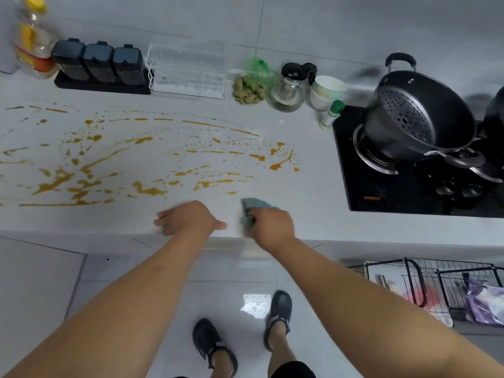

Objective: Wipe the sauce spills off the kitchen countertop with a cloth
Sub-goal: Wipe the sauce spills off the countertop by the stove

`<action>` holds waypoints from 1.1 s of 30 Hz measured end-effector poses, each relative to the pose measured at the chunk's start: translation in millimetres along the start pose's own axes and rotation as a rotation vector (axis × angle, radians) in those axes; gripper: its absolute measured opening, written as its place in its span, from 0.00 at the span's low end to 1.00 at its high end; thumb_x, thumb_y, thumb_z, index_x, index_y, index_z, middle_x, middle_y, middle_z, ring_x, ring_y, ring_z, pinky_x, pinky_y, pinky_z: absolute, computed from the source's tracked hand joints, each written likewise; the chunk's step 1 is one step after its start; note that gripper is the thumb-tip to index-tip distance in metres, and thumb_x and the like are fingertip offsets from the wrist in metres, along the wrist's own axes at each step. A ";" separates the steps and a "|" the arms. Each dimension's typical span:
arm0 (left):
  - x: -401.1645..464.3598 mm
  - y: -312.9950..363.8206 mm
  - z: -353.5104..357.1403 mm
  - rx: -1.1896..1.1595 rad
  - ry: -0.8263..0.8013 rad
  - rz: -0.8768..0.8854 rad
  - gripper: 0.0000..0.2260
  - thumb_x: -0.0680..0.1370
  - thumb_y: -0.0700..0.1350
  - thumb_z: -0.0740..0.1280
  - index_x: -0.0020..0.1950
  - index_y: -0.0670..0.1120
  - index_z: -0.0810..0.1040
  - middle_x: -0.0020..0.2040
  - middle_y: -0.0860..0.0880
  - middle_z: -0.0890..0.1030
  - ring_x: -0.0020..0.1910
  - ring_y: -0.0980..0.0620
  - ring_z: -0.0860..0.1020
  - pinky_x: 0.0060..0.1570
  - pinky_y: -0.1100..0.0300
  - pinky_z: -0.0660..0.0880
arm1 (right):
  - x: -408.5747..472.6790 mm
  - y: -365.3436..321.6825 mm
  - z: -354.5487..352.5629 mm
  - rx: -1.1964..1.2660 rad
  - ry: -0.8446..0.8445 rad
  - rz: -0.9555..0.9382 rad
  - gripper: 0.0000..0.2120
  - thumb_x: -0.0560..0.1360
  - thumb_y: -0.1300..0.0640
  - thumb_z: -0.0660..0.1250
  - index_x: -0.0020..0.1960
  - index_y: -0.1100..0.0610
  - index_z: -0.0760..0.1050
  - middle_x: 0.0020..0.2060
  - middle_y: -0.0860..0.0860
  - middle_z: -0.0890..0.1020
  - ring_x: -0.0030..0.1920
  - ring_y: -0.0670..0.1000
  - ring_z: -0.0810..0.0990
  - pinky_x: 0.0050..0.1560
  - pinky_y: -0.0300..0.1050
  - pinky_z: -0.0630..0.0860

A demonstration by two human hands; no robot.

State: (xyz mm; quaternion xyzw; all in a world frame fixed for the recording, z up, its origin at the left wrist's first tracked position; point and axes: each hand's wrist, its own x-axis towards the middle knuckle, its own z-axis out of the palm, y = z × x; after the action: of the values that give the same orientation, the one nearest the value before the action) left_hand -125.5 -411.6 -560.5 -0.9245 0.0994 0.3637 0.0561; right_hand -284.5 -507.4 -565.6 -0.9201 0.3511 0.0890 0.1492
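Orange-brown sauce spills streak and dot the pale grey countertop from its left end to past the middle. My right hand grips a bunched blue-green cloth near the counter's front edge, just below the nearest splashes. My left hand rests beside it on the front edge, fingers loosely spread to the left, holding nothing.
Along the back wall stand an oil bottle, three dark jars, a clear rack, ginger, a glass pot, a cup and a small bottle. A black stove with a pot is right.
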 end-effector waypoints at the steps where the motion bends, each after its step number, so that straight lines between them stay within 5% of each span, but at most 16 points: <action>1: 0.5 -0.5 0.2 0.007 -0.001 -0.015 0.60 0.61 0.73 0.78 0.81 0.41 0.62 0.77 0.21 0.50 0.76 0.21 0.57 0.70 0.37 0.70 | 3.0 -16.0 -5.4 0.087 -0.070 -0.013 0.15 0.77 0.57 0.63 0.61 0.50 0.82 0.52 0.52 0.85 0.51 0.57 0.82 0.49 0.45 0.76; 4: 2.5 -1.4 1.8 0.024 0.004 -0.015 0.59 0.59 0.76 0.76 0.79 0.42 0.66 0.77 0.23 0.55 0.77 0.22 0.56 0.70 0.37 0.67 | 14.3 -28.5 -26.6 0.626 -0.180 0.052 0.15 0.74 0.58 0.59 0.53 0.56 0.82 0.48 0.54 0.85 0.47 0.57 0.81 0.46 0.50 0.78; 7: 0.7 -1.1 0.5 0.020 -0.001 -0.015 0.60 0.61 0.75 0.76 0.81 0.40 0.61 0.76 0.21 0.50 0.76 0.21 0.56 0.70 0.38 0.70 | 22.5 9.6 -38.5 0.920 -0.072 0.215 0.14 0.73 0.59 0.60 0.53 0.57 0.83 0.49 0.54 0.85 0.51 0.55 0.83 0.55 0.52 0.80; 10: -1.6 0.0 -2.0 0.021 -0.017 -0.011 0.61 0.62 0.75 0.76 0.82 0.39 0.59 0.76 0.20 0.49 0.76 0.21 0.56 0.71 0.37 0.69 | 30.5 71.7 -50.4 0.769 0.022 0.470 0.17 0.78 0.63 0.60 0.65 0.59 0.76 0.60 0.60 0.82 0.62 0.62 0.80 0.63 0.54 0.76; 14: -3.8 -0.5 -3.1 0.042 -0.021 0.017 0.58 0.63 0.74 0.76 0.81 0.40 0.62 0.76 0.20 0.49 0.76 0.20 0.57 0.69 0.37 0.70 | 18.4 132.9 -56.5 0.419 0.193 0.676 0.20 0.83 0.55 0.58 0.72 0.62 0.64 0.64 0.64 0.77 0.63 0.66 0.76 0.58 0.55 0.73; 19: -7.3 1.4 -6.5 0.073 -0.037 0.019 0.56 0.65 0.73 0.75 0.81 0.40 0.62 0.76 0.20 0.49 0.77 0.21 0.55 0.72 0.36 0.66 | 27.8 129.2 -24.3 0.281 0.096 0.362 0.24 0.82 0.52 0.59 0.76 0.55 0.61 0.73 0.59 0.68 0.68 0.65 0.70 0.62 0.58 0.71; 24: -4.3 3.9 -7.2 0.082 -0.050 -0.017 0.58 0.64 0.73 0.76 0.81 0.39 0.61 0.76 0.20 0.48 0.77 0.22 0.55 0.71 0.37 0.67 | 44.6 76.5 4.4 0.085 -0.081 0.403 0.30 0.85 0.47 0.48 0.83 0.50 0.43 0.83 0.52 0.43 0.82 0.62 0.41 0.79 0.62 0.47; 29: 5.2 5.6 -5.8 0.101 -0.067 -0.084 0.63 0.58 0.74 0.78 0.82 0.42 0.58 0.79 0.26 0.53 0.79 0.26 0.53 0.74 0.37 0.62 | 37.8 -3.4 22.4 0.073 -0.091 0.132 0.28 0.85 0.46 0.46 0.84 0.49 0.46 0.83 0.51 0.45 0.82 0.59 0.41 0.79 0.61 0.46; 33: 10.8 8.5 -5.0 0.102 -0.080 -0.114 0.65 0.56 0.75 0.78 0.83 0.42 0.58 0.80 0.28 0.54 0.79 0.27 0.54 0.74 0.35 0.61 | 4.7 10.9 33.2 0.027 -0.120 -0.117 0.30 0.83 0.48 0.52 0.84 0.47 0.50 0.83 0.51 0.49 0.82 0.60 0.43 0.80 0.60 0.47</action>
State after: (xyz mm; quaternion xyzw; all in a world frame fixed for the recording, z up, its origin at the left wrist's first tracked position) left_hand -116.4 -422.3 -564.6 -0.9093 0.0625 0.3910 0.1277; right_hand -290.3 -506.8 -600.4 -0.9299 0.2883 0.1306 0.1872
